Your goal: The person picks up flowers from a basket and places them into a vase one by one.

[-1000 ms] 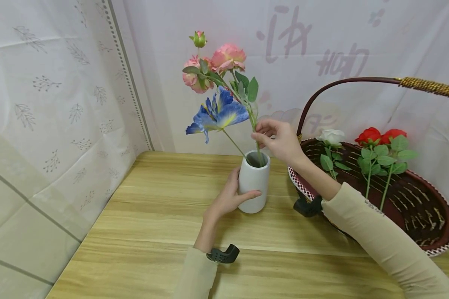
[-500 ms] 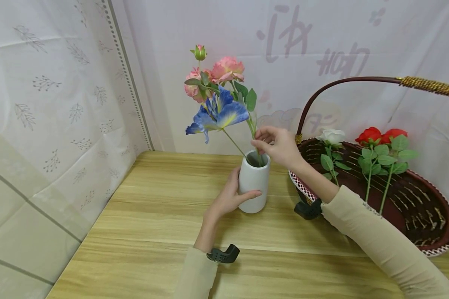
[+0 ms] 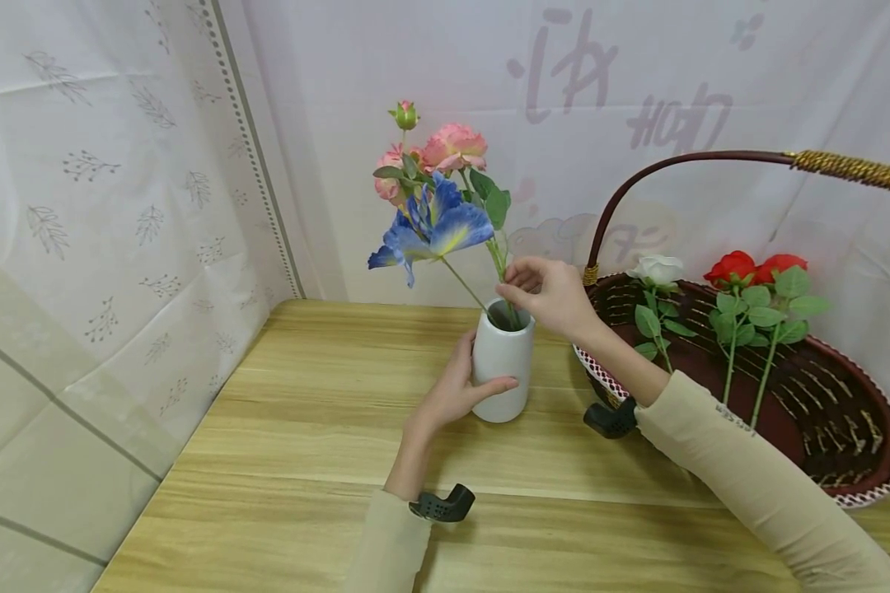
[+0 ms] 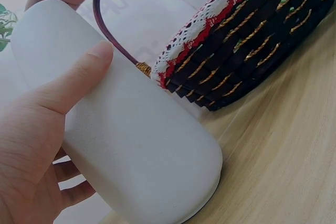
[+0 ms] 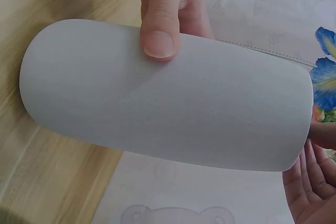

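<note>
A white vase (image 3: 502, 371) stands upright on the wooden table. My left hand (image 3: 460, 391) grips it from the left, the thumb across its front and the fingers curled behind, as the left wrist view (image 4: 47, 124) also shows. Just above the rim, my right hand (image 3: 552, 292) pinches the green stem of a pink flower (image 3: 454, 148), whose lower end is inside the vase. This spray carries pink blooms, a bud and leaves. A blue iris (image 3: 437, 222) leans left out of the vase, partly in front of the pink blooms.
To the right stands a dark woven basket (image 3: 853, 428) with a tall arched handle (image 3: 638, 181). In it lie a white rose (image 3: 658, 272) and red roses (image 3: 733, 269) with leafy stems. A white printed cloth (image 3: 386, 49) hangs behind the table.
My right hand has moved down toward the rim, and the pink flower has sunk lower into the vase. The left hand, vase and blue iris have stayed in place.
</note>
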Tool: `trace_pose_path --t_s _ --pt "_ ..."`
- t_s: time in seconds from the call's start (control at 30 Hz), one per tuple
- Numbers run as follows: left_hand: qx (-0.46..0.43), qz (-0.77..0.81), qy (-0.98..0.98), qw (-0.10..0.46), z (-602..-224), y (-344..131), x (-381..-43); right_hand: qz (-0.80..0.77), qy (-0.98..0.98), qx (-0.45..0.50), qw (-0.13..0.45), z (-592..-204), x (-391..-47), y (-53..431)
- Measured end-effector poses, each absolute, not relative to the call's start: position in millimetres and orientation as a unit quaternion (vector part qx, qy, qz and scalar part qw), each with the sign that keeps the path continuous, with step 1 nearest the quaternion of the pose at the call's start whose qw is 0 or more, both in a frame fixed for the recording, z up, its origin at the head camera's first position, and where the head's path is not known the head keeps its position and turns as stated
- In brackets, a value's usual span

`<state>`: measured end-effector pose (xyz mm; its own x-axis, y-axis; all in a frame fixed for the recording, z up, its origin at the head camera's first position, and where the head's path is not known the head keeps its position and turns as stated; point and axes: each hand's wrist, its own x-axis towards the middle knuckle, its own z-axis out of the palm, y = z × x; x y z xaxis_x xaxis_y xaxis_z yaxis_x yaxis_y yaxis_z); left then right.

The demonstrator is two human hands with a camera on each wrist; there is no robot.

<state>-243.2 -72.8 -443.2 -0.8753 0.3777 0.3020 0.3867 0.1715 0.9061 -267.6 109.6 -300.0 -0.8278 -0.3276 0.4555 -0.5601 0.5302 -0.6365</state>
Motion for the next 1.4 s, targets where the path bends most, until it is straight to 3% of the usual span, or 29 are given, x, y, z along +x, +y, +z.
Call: trace_pose_path --t_s 0.93,1.4 --pt "-0.241 -0.582 -0.776 -0.01 -443 -75 -243 0.388 -0.866 0.285 0.135 -308 -273 98" --pt "-0.307 -0.586 -0.75 0.013 -442 -74 -247 0.466 -0.811 0.331 0.123 -321 -281 111"
